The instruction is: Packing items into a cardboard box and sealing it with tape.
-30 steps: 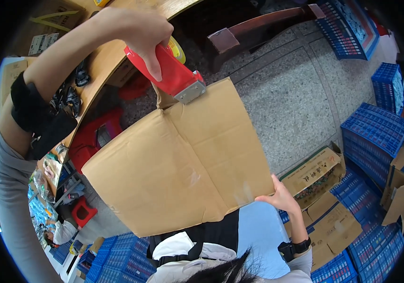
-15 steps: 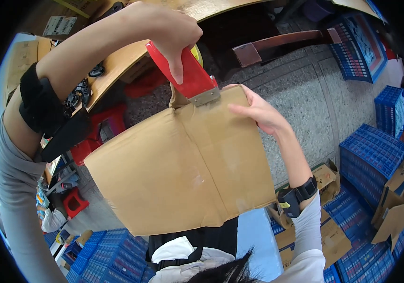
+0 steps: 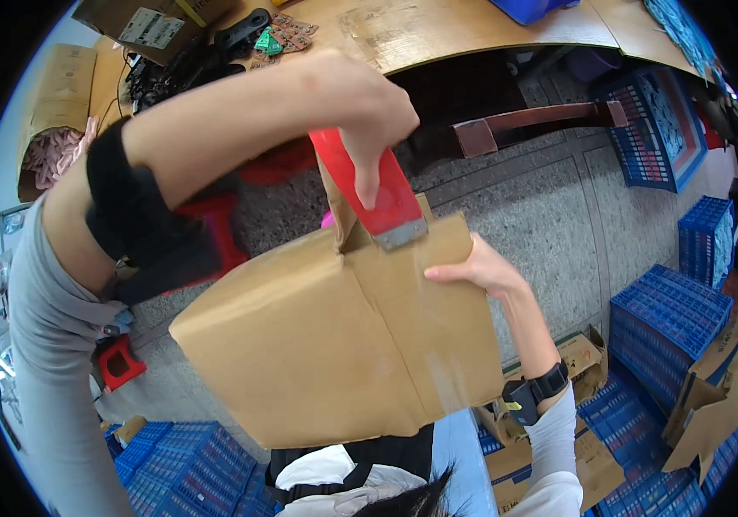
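Observation:
A brown cardboard box (image 3: 300, 336) is held up in front of me, its flaps pressed together near the top. My left hand (image 3: 369, 112) reaches over from the left, wrapped round a red tape dispenser (image 3: 373, 181). The dispenser's metal edge lies against the box's upper side. Down the box's right part runs a shiny strip of clear tape (image 3: 442, 353). At the upper right edge of the box my right hand (image 3: 485, 267) grips the cardboard, thumb on the face towards me and fingers hidden behind.
A wooden table (image 3: 421, 39) stands beyond the box, with dark parts and small boards on it. Stacked blue crates (image 3: 671, 310) stand on the right, and more blue crates (image 3: 188, 465) at the lower left. Red stools (image 3: 119, 362) are on the left. Opened cartons (image 3: 714, 396) lie at the right.
My left hand and the tape dispenser have moved right and down in view. The box has shifted slightly lower, and more of the table shows. Both hands keep their holds.

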The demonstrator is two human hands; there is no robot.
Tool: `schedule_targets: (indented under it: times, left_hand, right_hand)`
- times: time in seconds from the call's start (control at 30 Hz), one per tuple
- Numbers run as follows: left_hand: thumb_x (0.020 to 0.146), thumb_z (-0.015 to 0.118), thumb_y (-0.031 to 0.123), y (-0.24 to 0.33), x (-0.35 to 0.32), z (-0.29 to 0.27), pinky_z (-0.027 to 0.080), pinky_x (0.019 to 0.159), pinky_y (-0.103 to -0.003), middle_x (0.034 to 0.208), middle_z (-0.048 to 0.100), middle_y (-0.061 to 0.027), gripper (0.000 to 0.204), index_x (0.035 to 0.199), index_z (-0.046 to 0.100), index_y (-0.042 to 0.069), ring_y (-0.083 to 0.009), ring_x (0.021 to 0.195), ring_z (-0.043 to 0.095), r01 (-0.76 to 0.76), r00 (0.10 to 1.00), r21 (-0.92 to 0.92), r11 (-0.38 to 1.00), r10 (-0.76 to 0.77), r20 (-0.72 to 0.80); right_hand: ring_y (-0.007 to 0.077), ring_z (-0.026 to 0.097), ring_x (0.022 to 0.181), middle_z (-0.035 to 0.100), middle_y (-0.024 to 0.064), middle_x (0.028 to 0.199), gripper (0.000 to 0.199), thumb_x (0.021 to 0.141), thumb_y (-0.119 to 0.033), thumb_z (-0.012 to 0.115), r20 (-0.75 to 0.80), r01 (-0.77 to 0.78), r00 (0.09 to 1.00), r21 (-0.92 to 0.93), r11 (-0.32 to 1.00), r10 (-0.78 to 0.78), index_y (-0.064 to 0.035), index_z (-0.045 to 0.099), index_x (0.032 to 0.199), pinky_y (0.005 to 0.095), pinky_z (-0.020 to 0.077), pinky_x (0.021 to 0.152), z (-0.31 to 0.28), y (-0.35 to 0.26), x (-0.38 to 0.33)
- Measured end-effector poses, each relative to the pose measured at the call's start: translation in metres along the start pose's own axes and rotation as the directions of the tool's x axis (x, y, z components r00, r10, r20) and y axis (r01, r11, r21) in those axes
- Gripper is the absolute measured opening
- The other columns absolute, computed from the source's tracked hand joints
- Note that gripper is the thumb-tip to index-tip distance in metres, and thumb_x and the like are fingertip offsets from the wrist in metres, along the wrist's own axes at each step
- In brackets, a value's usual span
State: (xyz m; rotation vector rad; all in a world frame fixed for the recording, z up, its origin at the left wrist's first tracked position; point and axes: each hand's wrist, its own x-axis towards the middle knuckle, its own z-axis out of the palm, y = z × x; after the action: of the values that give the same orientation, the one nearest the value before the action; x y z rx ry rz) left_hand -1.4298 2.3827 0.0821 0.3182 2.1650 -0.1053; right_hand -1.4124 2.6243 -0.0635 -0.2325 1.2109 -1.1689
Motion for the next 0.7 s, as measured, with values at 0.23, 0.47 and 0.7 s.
schedule_targets:
  times: [0.23,0.47,0.7]
  left_hand:
    - [0.061,0.076,0.051,0.003,0.0,-0.007,0.051,0.073,-0.035,0.073,0.067,-0.0086,0.053,0.078,0.067,0.002,-0.0258,0.076,0.065,-0.088,0.991,0.07,0.994,0.095,-0.098]
    - [0.056,0.078,0.053,-0.011,0.024,-0.003,0.044,0.083,-0.032,0.073,0.066,-0.0031,0.052,0.079,0.067,0.007,-0.0201,0.078,0.064,-0.089,0.977,0.17,0.981,0.119,-0.177]
    - [0.063,0.074,0.042,-0.003,0.007,-0.002,0.039,0.087,-0.032,0.078,0.066,-0.0018,0.036,0.081,0.068,0.011,-0.0164,0.084,0.063,-0.055,0.993,0.283,0.957,0.082,-0.085]
  right_hand:
    - [0.0145,0.054,0.107,0.057,0.0078,0.119,0.059,0.09,-0.051,0.048,-0.025,-0.264,0.963,0.143,0.954,0.27,-0.0031,0.05,0.124,0.0312,0.0445,0.091,-0.038,0.003,0.014]
    - [0.0137,0.053,0.107,0.056,0.0059,0.118,0.053,0.094,-0.049,0.042,-0.101,0.055,0.994,0.083,0.995,-0.046,-0.0055,0.052,0.123,0.0282,0.0446,0.088,-0.032,-0.003,0.087]
    - [0.0278,0.047,0.115,0.049,0.015,0.12,0.049,0.086,-0.016,0.059,0.09,0.532,0.707,-0.722,0.442,-0.702,-0.0045,0.04,0.129,0.0343,0.0397,0.094,-0.026,-0.061,0.122]
